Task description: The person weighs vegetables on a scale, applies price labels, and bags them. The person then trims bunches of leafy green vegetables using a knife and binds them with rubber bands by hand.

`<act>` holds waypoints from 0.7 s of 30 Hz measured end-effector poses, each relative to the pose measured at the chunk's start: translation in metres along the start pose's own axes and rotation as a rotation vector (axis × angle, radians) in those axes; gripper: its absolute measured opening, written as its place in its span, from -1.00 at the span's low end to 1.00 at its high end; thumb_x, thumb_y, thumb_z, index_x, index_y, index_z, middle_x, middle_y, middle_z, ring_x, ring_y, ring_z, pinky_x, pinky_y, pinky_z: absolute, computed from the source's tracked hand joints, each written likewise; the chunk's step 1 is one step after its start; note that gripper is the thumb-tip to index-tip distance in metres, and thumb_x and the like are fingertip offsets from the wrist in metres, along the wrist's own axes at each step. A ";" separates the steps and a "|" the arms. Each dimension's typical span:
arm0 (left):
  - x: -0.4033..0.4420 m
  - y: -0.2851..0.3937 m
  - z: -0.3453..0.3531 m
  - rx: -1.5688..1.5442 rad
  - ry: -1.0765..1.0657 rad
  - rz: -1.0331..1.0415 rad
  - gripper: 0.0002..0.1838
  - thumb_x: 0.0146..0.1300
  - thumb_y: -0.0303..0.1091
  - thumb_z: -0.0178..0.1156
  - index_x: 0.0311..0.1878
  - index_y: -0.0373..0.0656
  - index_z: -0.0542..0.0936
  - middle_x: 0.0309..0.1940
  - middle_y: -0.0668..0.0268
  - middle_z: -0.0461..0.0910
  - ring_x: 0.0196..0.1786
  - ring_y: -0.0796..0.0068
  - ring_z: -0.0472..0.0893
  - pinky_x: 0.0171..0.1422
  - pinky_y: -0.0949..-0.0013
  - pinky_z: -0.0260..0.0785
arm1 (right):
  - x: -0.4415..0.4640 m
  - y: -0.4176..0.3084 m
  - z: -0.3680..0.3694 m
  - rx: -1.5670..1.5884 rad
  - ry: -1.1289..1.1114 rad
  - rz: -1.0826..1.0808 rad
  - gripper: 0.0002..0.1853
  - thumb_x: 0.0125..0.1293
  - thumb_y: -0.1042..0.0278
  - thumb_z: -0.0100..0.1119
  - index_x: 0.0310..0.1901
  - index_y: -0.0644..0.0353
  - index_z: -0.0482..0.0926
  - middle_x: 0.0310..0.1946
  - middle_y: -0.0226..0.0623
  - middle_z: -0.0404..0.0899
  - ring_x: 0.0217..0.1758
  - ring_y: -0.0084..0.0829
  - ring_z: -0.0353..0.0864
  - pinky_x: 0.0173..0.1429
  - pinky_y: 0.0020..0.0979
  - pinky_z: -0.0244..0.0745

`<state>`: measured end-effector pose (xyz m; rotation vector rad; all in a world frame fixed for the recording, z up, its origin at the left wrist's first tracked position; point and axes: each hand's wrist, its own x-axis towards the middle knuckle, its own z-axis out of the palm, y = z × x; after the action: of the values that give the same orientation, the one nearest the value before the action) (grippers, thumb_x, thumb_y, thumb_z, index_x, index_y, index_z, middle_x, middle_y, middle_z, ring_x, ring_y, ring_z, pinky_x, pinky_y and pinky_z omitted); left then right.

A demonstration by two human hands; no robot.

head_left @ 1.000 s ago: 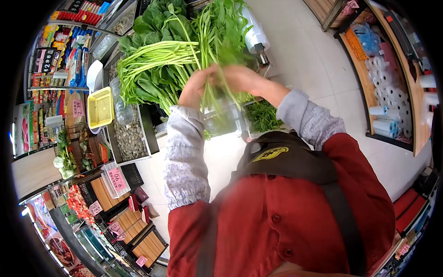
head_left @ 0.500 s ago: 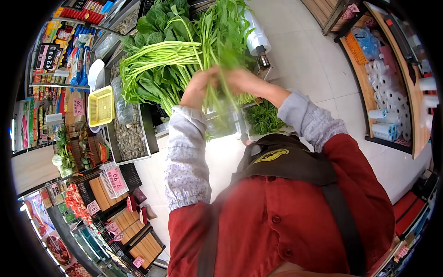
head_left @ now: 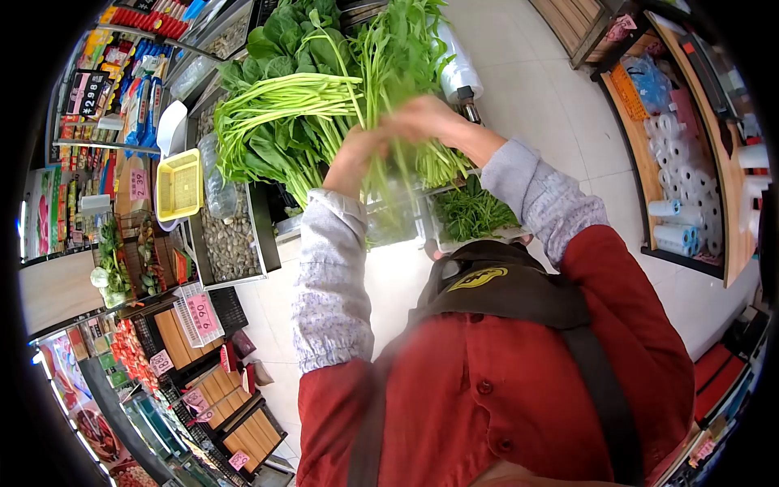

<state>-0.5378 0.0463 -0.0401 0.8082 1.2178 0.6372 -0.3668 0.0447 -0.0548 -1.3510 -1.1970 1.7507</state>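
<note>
1. **Grip, left hand** (head_left: 355,156): closed, as far as the blur allows, around a few thin leafy stems (head_left: 381,188). The stem ends hang below the palm.
2. **Grip, right hand** (head_left: 426,120): brought against the left at the fingertips, over the same stems. Finger spacing is blurred; whether it is pinched or spread cannot be told.
3. **Change:** relative to the preceding view, the right hand sits slightly higher and the right wrist has lifted. More of the stalk bundle (head_left: 442,164) and of the loose greens (head_left: 475,213) is exposed. Both hands remain together, so handling of the stems appears to be continuing.
4. **Adjacent items:** a pale-stalked bunch (head_left: 284,88) lies crosswise to the left, over dark leafy greens (head_left: 272,154). Long-stemmed greens (head_left: 389,53) extend beyond the hands. A roll of clear bags (head_left: 459,71) lies to their right.
5. **Outer area, left:** a yellow basket (head_left: 179,185) stands beside a bin of shellfish-like pieces (head_left: 230,247).
6. **Visibility limits:** motion blur obscures the fingertips. The contact point between hands and stems is hidden. The far greens are cut off at the upper edge. Contents of the clear container (head_left: 393,226) below the hands cannot be identified.
</note>
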 end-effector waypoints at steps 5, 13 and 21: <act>0.004 -0.002 0.004 0.020 0.057 0.003 -0.83 0.15 -0.52 0.24 -0.18 -0.21 0.53 -0.55 0.34 0.56 -0.71 0.62 0.46 -0.70 0.61 0.27 | -0.004 -0.002 0.004 -0.068 0.111 -0.053 -0.77 0.25 0.27 0.21 -0.44 0.27 0.56 -0.57 -0.34 0.58 -0.61 -0.58 0.53 -0.51 -0.54 0.48; 0.005 -0.004 0.008 0.049 0.020 0.011 -0.82 0.15 -0.53 0.22 -0.16 -0.23 0.53 -0.54 0.34 0.57 -0.66 0.62 0.49 -0.67 0.59 0.29 | -0.005 0.017 0.008 -0.265 0.253 -0.239 -0.54 0.22 -0.08 0.16 -0.35 0.27 0.63 -0.56 -0.27 0.59 -0.48 -0.45 0.58 -0.36 -0.43 0.44; 0.003 0.002 0.002 -0.062 -0.055 -0.029 -0.79 0.23 -0.47 0.13 -0.06 -0.26 0.48 -0.39 0.27 0.57 -0.44 0.51 0.55 -0.38 0.54 0.46 | -0.055 0.002 -0.013 -0.090 -0.116 -0.243 -0.73 0.33 0.23 0.11 -0.42 0.26 0.51 -0.56 -0.36 0.54 -0.59 -0.55 0.50 -0.48 -0.49 0.41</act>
<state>-0.5348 0.0493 -0.0398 0.7506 1.1523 0.6224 -0.3384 -0.0010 -0.0359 -1.1120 -1.4547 1.6359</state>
